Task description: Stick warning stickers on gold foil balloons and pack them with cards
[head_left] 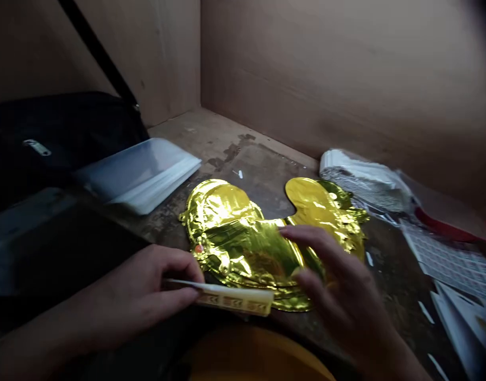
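Note:
A crumpled gold foil balloon [246,238], flat and deflated, lies on the worn wooden surface [235,153] in front of me. My left hand [147,291] pinches one end of a pale strip with orange printed squares [235,299], which lies along the balloon's near edge. My right hand [338,286] hovers over the right part of the balloon with fingers stretched out and slightly blurred, touching or just above the foil.
A stack of clear plastic sleeves [143,172] lies at the left beside a black bag [56,137]. Printed sheets and packets [369,182] lie at the right, with sticker sheets [452,264] nearer. Wooden walls close the back and left. Something yellow [250,360] sits at the bottom.

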Motion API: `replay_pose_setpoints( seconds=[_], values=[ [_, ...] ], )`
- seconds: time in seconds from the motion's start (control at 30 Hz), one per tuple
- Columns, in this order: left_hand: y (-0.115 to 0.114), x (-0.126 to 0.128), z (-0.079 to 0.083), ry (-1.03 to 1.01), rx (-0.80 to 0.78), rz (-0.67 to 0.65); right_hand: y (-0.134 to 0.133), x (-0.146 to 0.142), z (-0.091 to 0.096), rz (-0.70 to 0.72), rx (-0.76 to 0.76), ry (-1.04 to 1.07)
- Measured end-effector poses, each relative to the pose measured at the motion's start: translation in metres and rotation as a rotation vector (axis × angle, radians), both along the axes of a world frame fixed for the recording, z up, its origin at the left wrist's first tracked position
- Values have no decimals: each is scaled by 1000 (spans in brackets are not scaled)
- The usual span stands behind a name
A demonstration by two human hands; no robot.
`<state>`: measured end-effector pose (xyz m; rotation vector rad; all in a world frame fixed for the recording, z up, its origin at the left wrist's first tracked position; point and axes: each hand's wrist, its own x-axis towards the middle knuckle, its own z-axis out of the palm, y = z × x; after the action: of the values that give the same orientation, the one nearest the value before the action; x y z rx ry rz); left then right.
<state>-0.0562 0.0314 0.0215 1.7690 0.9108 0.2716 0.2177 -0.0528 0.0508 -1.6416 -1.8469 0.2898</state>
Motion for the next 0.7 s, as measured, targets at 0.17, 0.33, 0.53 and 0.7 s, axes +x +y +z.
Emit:
replay_pose_setpoints(
  seconds=[0.17,0.33,0.53,0.7],
  values=[
    [-12,12,2,-55,-416,160,3,-51,-3,241,-319,30],
    [-23,9,-24,-241,-570,347,10,-39,-19,104,-633,208],
    [-32,12,-36,-295,-529,401,3,-47,-12,125,-268,-155],
    [-34,18,-32,-299,-490,356,9,-67,-8,191,-168,-194]
  ],
)
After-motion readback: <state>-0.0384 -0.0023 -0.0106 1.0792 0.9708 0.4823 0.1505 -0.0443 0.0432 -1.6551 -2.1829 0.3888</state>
